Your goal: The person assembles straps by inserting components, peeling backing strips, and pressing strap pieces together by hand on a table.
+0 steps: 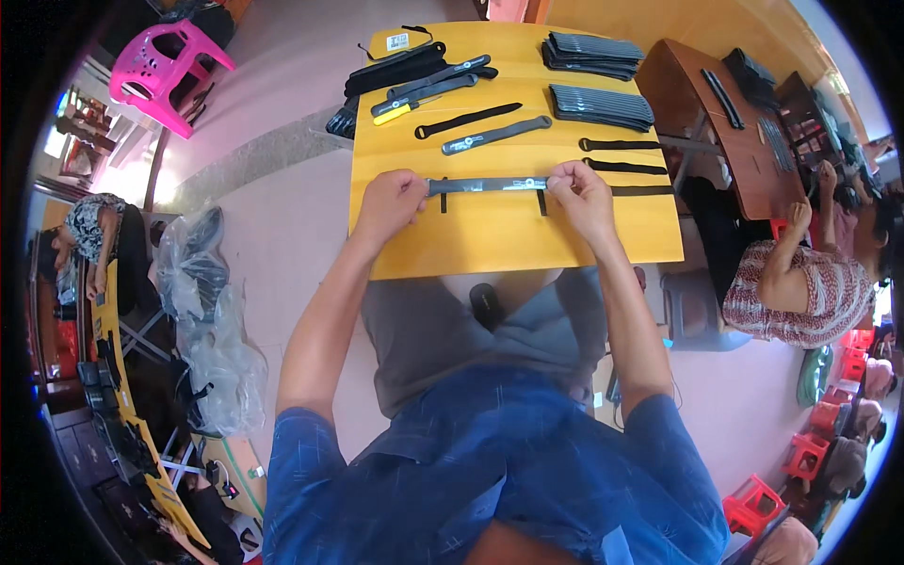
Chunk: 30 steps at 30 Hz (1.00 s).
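Both hands (391,202) (579,193) pinch one grey strap (485,185); two black stacks (600,105) behind.

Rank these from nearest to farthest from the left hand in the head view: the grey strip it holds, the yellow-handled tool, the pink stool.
1. Grey strip: its end is pinched in the left hand, across the yellow table.
2. Yellow-handled tool: farther up the table, near its far left corner.
3. Pink stool: on the floor, far upper left.

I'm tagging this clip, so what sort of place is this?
Probably a small hand-assembly workshop. Both hands, left hand and right hand, hold a grey strap on a yellow table with stacks of dark straps; another person works at a brown table nearby.
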Motion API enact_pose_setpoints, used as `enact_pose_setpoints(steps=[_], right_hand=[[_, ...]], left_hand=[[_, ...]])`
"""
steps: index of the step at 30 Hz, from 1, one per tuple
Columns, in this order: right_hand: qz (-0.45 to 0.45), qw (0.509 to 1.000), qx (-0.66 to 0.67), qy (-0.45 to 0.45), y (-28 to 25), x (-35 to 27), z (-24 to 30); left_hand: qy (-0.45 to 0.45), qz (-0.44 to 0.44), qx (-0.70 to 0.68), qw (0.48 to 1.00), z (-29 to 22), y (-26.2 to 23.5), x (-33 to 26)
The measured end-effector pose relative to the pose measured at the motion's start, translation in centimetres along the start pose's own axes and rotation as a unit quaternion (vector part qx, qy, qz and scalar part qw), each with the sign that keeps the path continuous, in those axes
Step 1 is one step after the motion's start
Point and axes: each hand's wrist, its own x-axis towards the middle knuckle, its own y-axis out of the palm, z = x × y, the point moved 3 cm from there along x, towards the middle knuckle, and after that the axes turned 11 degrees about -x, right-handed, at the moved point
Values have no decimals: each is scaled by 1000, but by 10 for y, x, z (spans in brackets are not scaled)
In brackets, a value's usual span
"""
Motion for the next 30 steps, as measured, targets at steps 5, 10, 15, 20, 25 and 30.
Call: enact_pose_setpoints(steps=[5,10,15,20,25,30], right_hand=[[-5,998,-51,29,2,10,-19],[-21,998,-12,54,-3,13,-24],[-53,993,-104,-21,-1,19,-6],[20,945,-248,-211,21,24,39],[54,938,-283,-194,19,21,39],[34,981,-154,-111,-9,7,40]], left_hand=[[-25,-15,98,995,14,-7,20],[-6,13,71,997,11,0,24],[11,49,18,999,-12,9,19],[75,114,-26,990,-61,17,13],[74,171,-120,975,-97,36,9],[76,181,-176,965,-146,57,-8]])
